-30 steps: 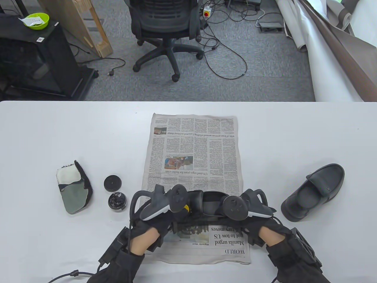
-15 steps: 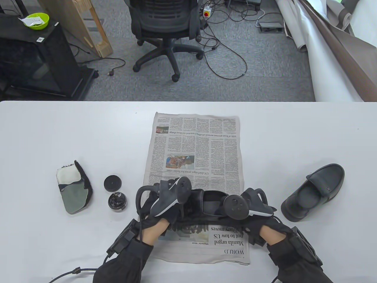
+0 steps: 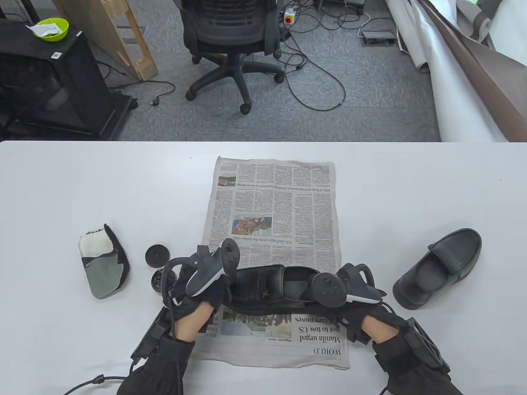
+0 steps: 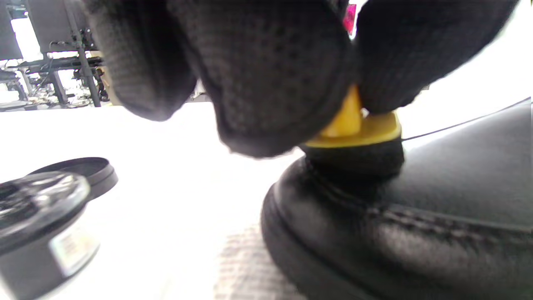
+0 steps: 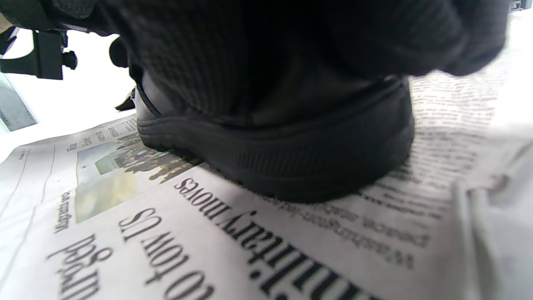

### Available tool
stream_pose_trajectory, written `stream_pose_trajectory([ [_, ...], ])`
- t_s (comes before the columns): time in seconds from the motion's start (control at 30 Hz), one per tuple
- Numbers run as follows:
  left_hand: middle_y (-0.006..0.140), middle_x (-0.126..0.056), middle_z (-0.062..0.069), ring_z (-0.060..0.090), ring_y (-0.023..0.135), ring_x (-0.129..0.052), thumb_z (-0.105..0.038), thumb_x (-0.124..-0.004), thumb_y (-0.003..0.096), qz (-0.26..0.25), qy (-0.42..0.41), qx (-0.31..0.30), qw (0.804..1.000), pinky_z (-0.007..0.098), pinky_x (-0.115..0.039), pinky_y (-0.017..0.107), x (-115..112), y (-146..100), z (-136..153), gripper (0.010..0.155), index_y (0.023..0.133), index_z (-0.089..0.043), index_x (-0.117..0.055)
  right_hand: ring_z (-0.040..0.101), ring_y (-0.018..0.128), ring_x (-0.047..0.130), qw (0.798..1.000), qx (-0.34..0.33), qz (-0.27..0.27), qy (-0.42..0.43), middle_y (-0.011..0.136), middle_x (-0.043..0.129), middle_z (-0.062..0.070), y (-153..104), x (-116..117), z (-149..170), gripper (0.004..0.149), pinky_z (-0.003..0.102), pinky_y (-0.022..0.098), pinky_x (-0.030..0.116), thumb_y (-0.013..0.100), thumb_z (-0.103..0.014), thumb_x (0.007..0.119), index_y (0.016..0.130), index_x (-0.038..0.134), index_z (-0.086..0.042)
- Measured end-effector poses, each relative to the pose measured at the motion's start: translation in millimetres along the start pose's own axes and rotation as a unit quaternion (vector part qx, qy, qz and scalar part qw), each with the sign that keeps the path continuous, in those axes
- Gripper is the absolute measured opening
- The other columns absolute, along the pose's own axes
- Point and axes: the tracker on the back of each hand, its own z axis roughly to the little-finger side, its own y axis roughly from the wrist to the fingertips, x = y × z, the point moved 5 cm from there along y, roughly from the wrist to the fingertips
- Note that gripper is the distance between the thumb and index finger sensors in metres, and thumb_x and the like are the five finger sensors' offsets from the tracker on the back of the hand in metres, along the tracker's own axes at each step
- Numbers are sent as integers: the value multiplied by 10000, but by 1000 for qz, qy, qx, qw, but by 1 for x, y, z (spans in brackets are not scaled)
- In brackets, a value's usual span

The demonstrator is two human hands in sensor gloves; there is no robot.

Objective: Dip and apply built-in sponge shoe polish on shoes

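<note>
The left hand (image 3: 206,290) has slid the sponge applicator (image 4: 354,141) leftward to the shoe (image 3: 267,288) toe.

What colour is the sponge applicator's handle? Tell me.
Yellow, over a black sponge; the applicator shows best in the left wrist view.

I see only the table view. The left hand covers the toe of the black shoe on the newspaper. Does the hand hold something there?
Observer: Yes. In the left wrist view the left hand pinches a round yellow-backed sponge applicator, pressed on the toe of the black leather shoe.
Operator: Where is the polish from that camera?
Observer: The open round black polish tin stands left of the toe, apart from it, and its flat black lid lies behind it.
Operator: And the right hand, does it lift the shoe?
Observer: No. In the right wrist view the right hand grips the heel end, and the sole rests flat on the printed newspaper sheet.
</note>
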Motion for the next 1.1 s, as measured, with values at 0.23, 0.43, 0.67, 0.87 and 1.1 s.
stream_pose_trajectory([
  [0.23, 564, -1064, 29, -5, 223, -1084, -522, -929, 394, 47, -34, -82, 995, 360, -932, 467, -5, -16, -23, 505, 783, -205, -878, 221, 303, 913, 1000, 1, -1, 1, 740, 846, -25, 0, 0, 0, 392, 457, 461, 825, 334, -448, 897, 709, 921, -337],
  [0.43, 609, -1062, 34, 11, 283, -1121, -505, -927, 399, 54, -89, -120, 987, 358, -935, 476, -4, -33, -58, 507, 800, -202, -864, 224, 305, 912, 1000, -1, -3, 2, 743, 844, -22, 1, 0, 0, 388, 460, 465, 822, 333, -442, 897, 710, 922, -355],
  [0.67, 594, -1068, 34, -4, 254, -1120, -504, -920, 397, -61, -83, -111, 989, 350, -944, 458, 11, -32, -76, 503, 794, -199, -867, 226, 304, 912, 1000, -6, -4, 4, 742, 846, -21, 1, 1, 0, 386, 461, 464, 822, 330, -441, 899, 707, 924, -362],
  [0.87, 578, -1073, 22, -15, 232, -1113, -514, -919, 389, -126, -80, -95, 984, 343, -949, 451, 14, -21, -73, 511, 789, -201, -870, 225, 300, 911, 1000, -8, -4, 10, 740, 847, -21, 1, 1, 1, 387, 460, 463, 822, 331, -441, 900, 709, 924, -362],
  [1.1, 580, -1070, 20, -15, 229, -1107, -514, -916, 391, -129, -47, -76, 988, 345, -944, 457, 10, -8, -70, 506, 792, -210, -868, 224, 300, 910, 1000, -7, -7, 8, 740, 846, -23, 1, 1, 1, 387, 459, 463, 821, 332, -441, 897, 710, 922, -362],
])
